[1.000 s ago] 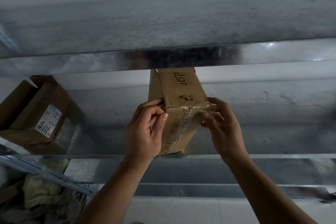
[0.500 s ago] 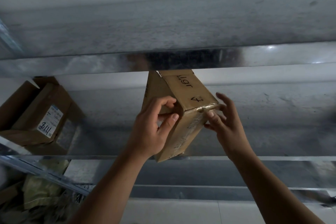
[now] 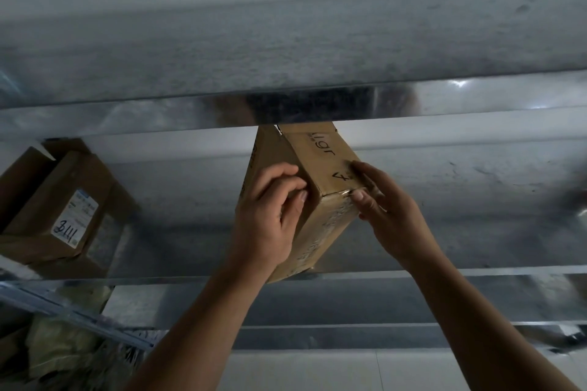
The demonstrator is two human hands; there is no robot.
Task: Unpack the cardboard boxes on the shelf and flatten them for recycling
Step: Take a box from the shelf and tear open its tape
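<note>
A small taped cardboard box [image 3: 320,162] with handwritten marks stands on the metal shelf [image 3: 476,276], turned so one corner edge faces me. My left hand [image 3: 270,216] grips its left face with curled fingers. My right hand [image 3: 384,209] pinches the box's right edge, thumb on the front face and fingers on top near the tape seam. The box's top end is hidden behind the upper shelf beam [image 3: 317,108].
A second cardboard box [image 3: 60,209] with a white label marked 3111 lies at the left of the same shelf. Crumpled packing and bags [image 3: 63,352] sit on the lower level at bottom left. The shelf to the right of the held box is bare metal.
The box has been turned clockwise so its corner faces me. My right hand went from hovering beside it to pinching its right edge; my left hand kept its grip.
</note>
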